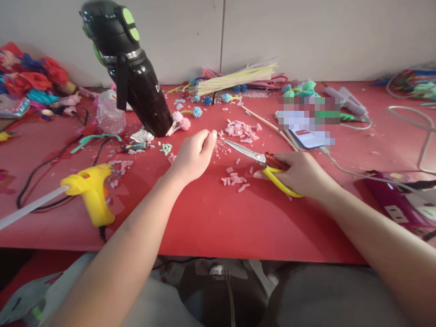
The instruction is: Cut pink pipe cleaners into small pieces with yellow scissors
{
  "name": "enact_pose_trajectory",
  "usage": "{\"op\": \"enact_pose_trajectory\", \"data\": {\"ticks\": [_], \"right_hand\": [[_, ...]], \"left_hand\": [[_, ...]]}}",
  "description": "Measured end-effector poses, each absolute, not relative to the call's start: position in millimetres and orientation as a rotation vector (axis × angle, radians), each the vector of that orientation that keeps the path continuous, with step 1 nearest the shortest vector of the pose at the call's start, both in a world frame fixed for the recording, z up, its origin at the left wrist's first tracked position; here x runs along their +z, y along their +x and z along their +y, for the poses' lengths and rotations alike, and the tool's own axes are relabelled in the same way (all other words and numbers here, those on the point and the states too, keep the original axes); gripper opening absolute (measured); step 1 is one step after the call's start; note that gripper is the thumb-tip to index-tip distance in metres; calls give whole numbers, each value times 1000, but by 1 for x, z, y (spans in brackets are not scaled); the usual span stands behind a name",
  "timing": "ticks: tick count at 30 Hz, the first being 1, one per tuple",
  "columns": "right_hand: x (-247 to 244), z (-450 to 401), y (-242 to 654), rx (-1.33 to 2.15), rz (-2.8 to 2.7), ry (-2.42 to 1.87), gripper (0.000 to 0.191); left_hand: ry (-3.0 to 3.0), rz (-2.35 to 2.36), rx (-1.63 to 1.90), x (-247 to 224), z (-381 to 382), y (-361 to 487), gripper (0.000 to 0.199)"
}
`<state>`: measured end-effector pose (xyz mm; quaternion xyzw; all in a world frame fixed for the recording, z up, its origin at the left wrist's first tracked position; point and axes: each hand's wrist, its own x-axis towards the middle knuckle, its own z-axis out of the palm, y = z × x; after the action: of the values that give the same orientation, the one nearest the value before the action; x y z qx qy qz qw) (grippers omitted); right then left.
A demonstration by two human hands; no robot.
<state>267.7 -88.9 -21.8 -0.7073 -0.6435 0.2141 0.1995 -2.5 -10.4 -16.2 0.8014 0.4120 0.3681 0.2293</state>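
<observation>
My right hand (pixel 298 172) is wrapped round the handles of the scissors (pixel 245 151), which have one red and one yellow handle. Their blades point left, and the tips lie close to the fingertips of my left hand (pixel 195 154). Those left fingers are pinched together; whatever small thing they hold is too small to make out. Short pink pieces (pixel 240 129) lie in a pile behind the blades, and more pink pieces (pixel 234 178) are scattered in front of them on the red table (pixel 218 227).
A black bottle (pixel 139 86) stands tall at the back left. The yellow glue gun (pixel 90 190) lies left of my left forearm. Yellow strips (pixel 238 78) lie along the wall. A phone (pixel 303 131) with a cable and a purple power strip (pixel 391 200) are on the right.
</observation>
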Motion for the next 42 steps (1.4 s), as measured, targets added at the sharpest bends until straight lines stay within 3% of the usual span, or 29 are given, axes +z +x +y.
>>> {"op": "enact_pose_trajectory", "data": {"ticks": [42], "right_hand": [[-21, -89, 270, 639, -1816, -1986, 84]], "left_hand": [[2215, 1120, 1028, -16, -10, -2, 45]]}}
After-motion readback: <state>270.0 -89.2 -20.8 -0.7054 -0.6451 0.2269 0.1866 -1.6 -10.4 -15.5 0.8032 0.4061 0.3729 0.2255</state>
